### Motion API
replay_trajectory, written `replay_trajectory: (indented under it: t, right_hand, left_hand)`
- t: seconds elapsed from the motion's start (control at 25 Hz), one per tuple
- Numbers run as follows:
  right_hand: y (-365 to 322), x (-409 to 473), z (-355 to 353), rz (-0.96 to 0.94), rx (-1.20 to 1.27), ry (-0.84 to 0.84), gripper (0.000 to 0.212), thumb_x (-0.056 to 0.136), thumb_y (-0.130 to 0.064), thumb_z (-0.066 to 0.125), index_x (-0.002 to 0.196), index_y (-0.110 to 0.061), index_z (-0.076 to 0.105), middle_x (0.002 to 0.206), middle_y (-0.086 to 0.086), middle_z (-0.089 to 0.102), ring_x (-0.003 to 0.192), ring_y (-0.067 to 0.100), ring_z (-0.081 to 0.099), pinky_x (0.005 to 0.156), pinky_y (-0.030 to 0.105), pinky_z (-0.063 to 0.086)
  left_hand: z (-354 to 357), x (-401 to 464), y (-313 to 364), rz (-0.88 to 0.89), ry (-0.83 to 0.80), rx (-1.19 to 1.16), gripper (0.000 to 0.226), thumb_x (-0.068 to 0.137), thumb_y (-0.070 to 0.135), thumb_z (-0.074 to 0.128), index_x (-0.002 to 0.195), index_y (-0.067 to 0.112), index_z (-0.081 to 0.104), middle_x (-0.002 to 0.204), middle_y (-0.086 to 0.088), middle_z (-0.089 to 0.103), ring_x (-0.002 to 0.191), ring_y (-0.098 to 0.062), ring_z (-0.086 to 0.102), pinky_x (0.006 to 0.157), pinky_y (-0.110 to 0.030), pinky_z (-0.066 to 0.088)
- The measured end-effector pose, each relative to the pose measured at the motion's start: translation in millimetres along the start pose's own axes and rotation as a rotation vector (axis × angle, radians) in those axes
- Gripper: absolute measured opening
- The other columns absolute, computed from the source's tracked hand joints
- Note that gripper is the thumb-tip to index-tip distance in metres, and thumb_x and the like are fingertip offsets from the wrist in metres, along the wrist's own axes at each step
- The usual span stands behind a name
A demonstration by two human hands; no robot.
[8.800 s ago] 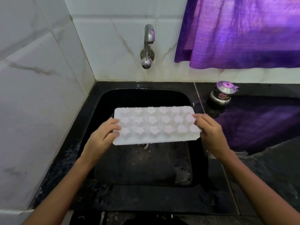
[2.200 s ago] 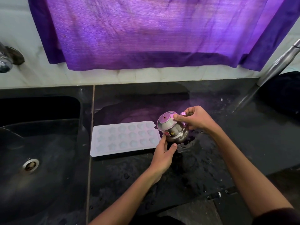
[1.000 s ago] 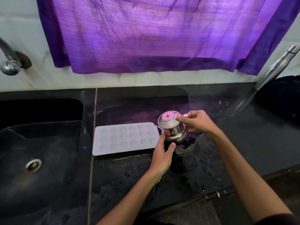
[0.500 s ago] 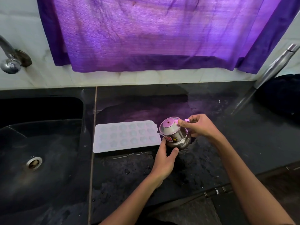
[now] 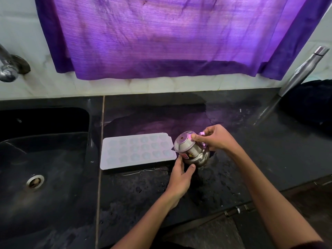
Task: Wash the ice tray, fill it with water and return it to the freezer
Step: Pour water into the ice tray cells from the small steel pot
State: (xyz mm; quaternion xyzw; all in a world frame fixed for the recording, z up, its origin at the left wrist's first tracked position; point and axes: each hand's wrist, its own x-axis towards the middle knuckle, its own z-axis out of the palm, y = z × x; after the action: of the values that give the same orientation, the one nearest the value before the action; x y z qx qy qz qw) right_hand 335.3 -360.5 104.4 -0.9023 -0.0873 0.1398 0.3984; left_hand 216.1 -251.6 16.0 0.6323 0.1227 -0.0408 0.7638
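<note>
A white ice tray (image 5: 136,151) with star and heart moulds lies flat on the wet black counter (image 5: 233,177), just right of the sink. A small steel pot (image 5: 192,150) with a pink lid and pink handle is tilted with its spout toward the tray's right end. My right hand (image 5: 215,139) grips the pink handle, thumb pressed on the lid. My left hand (image 5: 181,177) cups the pot's base from below, fingers and thumb curled round it.
A black sink (image 5: 43,168) with a steel drain (image 5: 35,182) is on the left, a tap (image 5: 8,69) above it. A purple curtain (image 5: 170,36) hangs over the tiled wall. A steel bottle (image 5: 301,71) and a dark cloth (image 5: 309,103) are at the far right.
Since 8.8 s ago the tray went from my hands over the sink to the counter. In the last second the pot tilted further toward the tray's right end.
</note>
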Motion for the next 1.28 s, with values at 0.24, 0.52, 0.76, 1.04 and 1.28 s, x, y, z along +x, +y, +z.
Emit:
replay_trajectory:
  t: [0.24, 0.52, 0.76, 1.04, 1.28]
  right_hand:
    - [-4, -1, -2, -0.014, -0.020, -0.002, 0.049, 0.056, -0.060, 0.078, 0.060, -0.014, 0.061, 0.056, 0.002, 0.066, 0.049, 0.011, 0.057, 0.049, 0.024, 0.045]
    - [-5, -3, -6, 0.006, 0.015, 0.005, 0.057, 0.043, -0.068, 0.074, 0.058, -0.015, 0.060, 0.054, 0.000, 0.065, 0.045, 0.008, 0.054, 0.047, 0.023, 0.043]
    - [1, -6, -9, 0.040, 0.250, -0.031, 0.036, 0.065, -0.037, 0.083, 0.062, -0.013, 0.056, 0.065, 0.011, 0.062, 0.057, 0.014, 0.057, 0.051, 0.024, 0.045]
    - [-13, 7, -17, 0.040, 0.367, -0.048, 0.036, 0.063, -0.040, 0.082, 0.071, -0.012, 0.060, 0.085, 0.019, 0.068, 0.074, 0.027, 0.058, 0.057, 0.028, 0.053]
    - [-38, 33, -4, -0.002, 0.175, -0.060, 0.036, 0.069, -0.042, 0.080, 0.065, -0.013, 0.058, 0.066, 0.007, 0.064, 0.052, 0.012, 0.055, 0.054, 0.027, 0.049]
  left_hand:
    - [1, -1, 4, -0.003, -0.018, -0.007, 0.056, 0.096, 0.009, 0.048, 0.147, 0.015, 0.027, 0.147, 0.006, 0.038, 0.124, 0.004, 0.038, 0.087, 0.001, 0.035]
    - [1, -1, 6, 0.020, -0.022, -0.009, 0.058, 0.096, 0.008, 0.049, 0.148, 0.014, 0.024, 0.146, 0.008, 0.037, 0.124, 0.004, 0.037, 0.087, 0.003, 0.035]
    - [3, -1, 3, 0.085, 0.051, 0.096, 0.064, 0.093, 0.016, 0.054, 0.149, 0.019, 0.022, 0.150, 0.010, 0.033, 0.136, -0.001, 0.031, 0.114, -0.027, 0.026]
    - [3, 4, 25, 0.245, 0.134, 0.195, 0.065, 0.093, 0.015, 0.054, 0.147, 0.026, 0.021, 0.144, 0.022, 0.033, 0.131, 0.012, 0.030, 0.111, -0.014, 0.025]
    - [-15, 23, 30, 0.194, 0.123, 0.122, 0.061, 0.094, 0.014, 0.053, 0.146, 0.027, 0.026, 0.139, 0.019, 0.042, 0.116, 0.023, 0.036, 0.095, 0.001, 0.027]
